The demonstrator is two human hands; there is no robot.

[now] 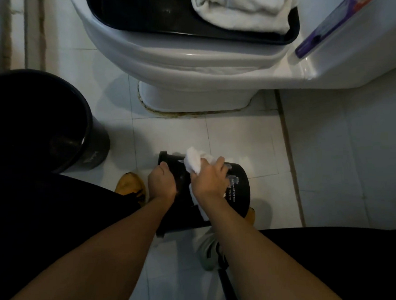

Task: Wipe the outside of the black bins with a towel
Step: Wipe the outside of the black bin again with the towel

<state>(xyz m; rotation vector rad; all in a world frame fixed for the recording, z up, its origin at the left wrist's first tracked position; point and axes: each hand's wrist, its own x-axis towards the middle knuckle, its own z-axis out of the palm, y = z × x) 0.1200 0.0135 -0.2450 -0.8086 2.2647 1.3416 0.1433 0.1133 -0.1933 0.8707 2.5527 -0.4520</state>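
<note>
Small bin (237, 189): smooth black plastic, slight sheen. Towel (194, 162): soft white cloth. Toilet (187, 58): glossy white ceramic. Floor (330, 154): smooth pale tile.

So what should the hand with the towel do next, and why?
Probably slide the white towel further around the small black bin's side. The right hand presses the towel on the bin's outside while the left hand holds its rim, and the side with white lettering looks not yet covered.
</note>
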